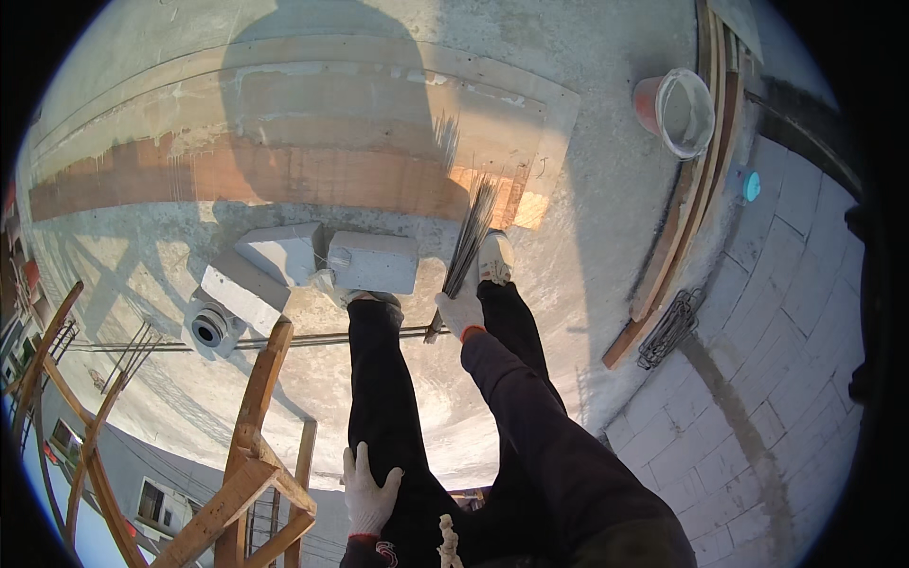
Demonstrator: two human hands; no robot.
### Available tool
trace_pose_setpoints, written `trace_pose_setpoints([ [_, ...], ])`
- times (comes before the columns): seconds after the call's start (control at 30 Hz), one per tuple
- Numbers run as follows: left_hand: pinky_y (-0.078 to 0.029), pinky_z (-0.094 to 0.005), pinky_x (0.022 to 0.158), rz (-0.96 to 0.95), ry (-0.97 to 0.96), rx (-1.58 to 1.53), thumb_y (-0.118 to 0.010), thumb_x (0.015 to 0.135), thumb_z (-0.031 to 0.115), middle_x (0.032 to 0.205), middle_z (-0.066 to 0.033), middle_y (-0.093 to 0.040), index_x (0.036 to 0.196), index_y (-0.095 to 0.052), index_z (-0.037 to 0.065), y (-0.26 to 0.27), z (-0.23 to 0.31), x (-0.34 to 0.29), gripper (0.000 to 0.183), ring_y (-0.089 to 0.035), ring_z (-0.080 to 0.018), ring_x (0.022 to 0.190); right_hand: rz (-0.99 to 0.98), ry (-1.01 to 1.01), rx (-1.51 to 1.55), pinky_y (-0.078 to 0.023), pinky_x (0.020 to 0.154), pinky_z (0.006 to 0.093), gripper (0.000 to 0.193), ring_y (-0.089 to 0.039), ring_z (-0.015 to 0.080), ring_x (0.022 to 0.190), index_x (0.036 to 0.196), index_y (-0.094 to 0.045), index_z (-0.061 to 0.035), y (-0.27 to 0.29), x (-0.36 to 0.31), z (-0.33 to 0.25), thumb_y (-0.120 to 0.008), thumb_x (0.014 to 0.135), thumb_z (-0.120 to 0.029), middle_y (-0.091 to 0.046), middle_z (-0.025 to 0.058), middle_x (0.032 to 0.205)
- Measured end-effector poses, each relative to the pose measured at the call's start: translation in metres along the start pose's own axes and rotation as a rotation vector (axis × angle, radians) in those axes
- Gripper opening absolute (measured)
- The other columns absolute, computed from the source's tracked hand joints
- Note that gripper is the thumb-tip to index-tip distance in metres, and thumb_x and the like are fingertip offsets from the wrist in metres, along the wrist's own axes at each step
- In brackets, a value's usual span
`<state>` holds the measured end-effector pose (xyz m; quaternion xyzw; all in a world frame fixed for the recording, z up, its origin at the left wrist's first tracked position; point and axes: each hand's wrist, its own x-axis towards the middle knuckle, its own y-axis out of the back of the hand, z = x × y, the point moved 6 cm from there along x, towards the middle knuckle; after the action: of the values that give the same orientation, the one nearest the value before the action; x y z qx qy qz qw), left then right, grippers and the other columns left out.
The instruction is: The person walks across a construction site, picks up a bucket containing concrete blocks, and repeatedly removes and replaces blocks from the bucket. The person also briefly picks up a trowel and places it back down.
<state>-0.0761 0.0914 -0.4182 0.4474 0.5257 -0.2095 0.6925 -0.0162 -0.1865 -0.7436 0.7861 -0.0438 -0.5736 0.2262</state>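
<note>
My right hand [462, 310], in a white knit glove with an orange cuff, is closed round the lower part of a bundle of thin metal rods [471, 232]. The bundle slants up and away, its far end over the plywood boards [312, 175]. My left hand [369, 494], also gloved, lies on my left thigh with its fingers spread and nothing in it. Pale concrete blocks [374, 262] sit on the floor just beyond my left foot. Long thin bars [312, 340] lie crosswise on the floor behind my left leg.
A timber frame [248, 445] stands at lower left, near a grey object with a round dark opening [208, 328]. At right are a bucket [686, 114] of pale material, wooden planks [696, 204], bent metal bars [670, 328] and a block wall [757, 379].
</note>
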Motion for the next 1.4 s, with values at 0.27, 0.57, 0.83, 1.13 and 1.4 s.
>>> trace_pose_setpoints([
  [0.27, -0.048, -0.0402, 0.106, -0.005, -0.045, -0.589, -0.066, 0.103, 0.041, 0.141, -0.0166, -0.059, 0.151, -0.049, -0.001, 0.023, 0.053, -0.104, 0.067, -0.059, -0.0265, 0.125, -0.365, 0.219, 0.247, -0.052, 0.089, 0.0514, 0.044, -0.069, 0.0477, 0.105, 0.114, -0.055, -0.0003, 0.164, -0.257, -0.087, -0.068, 0.092, -0.037, -0.071, 0.0279, 0.103],
  [0.57, -0.051, -0.0488, 0.106, -0.275, -0.485, -1.55, -0.066, 0.106, 0.026, 0.137, -0.0149, -0.063, 0.146, -0.053, 0.006, 0.032, 0.146, -0.227, 0.046, -0.062, -0.028, 0.126, -0.969, 0.687, -0.343, -0.055, 0.068, 0.0376, 0.047, -0.07, 0.0225, 0.074, 0.137, -0.064, -0.0101, 0.24, -0.467, -0.133, -0.064, 0.095, -0.032, -0.071, 0.0108, 0.09],
  [0.83, -0.059, -0.0511, 0.095, -0.207, -0.27, -2.208, -0.068, 0.104, 0.036, 0.111, -0.017, -0.075, 0.11, -0.069, 0.003, -0.093, 0.057, -0.29, 0.034, -0.072, -0.0341, 0.106, -0.744, 1.166, -1.171, -0.054, 0.095, 0.0431, 0.076, -0.071, 0.0382, 0.109, 0.127, -0.07, -0.0042, 0.236, -0.551, -0.096, -0.071, 0.088, -0.069, -0.074, 0.0219, 0.116],
  [1.13, -0.06, -0.0521, 0.085, 0.488, -0.338, -3.045, -0.074, 0.099, 0.041, 0.106, -0.015, -0.072, 0.107, -0.066, 0.006, -0.33, -0.101, -0.365, 0.037, -0.07, -0.034, 0.1, -1.106, 1.636, -1.499, -0.054, 0.096, 0.0454, 0.054, -0.069, 0.0394, 0.112, 0.132, -0.066, -0.0037, 0.067, -0.729, 0.051, -0.069, 0.097, -0.045, -0.072, 0.0219, 0.121],
  [1.4, -0.053, -0.0553, 0.098, 1.679, -0.119, -3.11, -0.072, 0.099, 0.048, 0.106, -0.0118, -0.072, 0.108, -0.069, 0.013, -0.527, -0.185, -0.42, 0.036, -0.066, -0.0341, 0.111, -1.881, 2.66, -2.293, -0.057, 0.088, 0.048, 0.052, -0.071, 0.0411, 0.103, 0.121, -0.07, -0.0004, 0.044, -1.07, 0.33, -0.068, 0.097, -0.047, -0.074, 0.0224, 0.111],
])
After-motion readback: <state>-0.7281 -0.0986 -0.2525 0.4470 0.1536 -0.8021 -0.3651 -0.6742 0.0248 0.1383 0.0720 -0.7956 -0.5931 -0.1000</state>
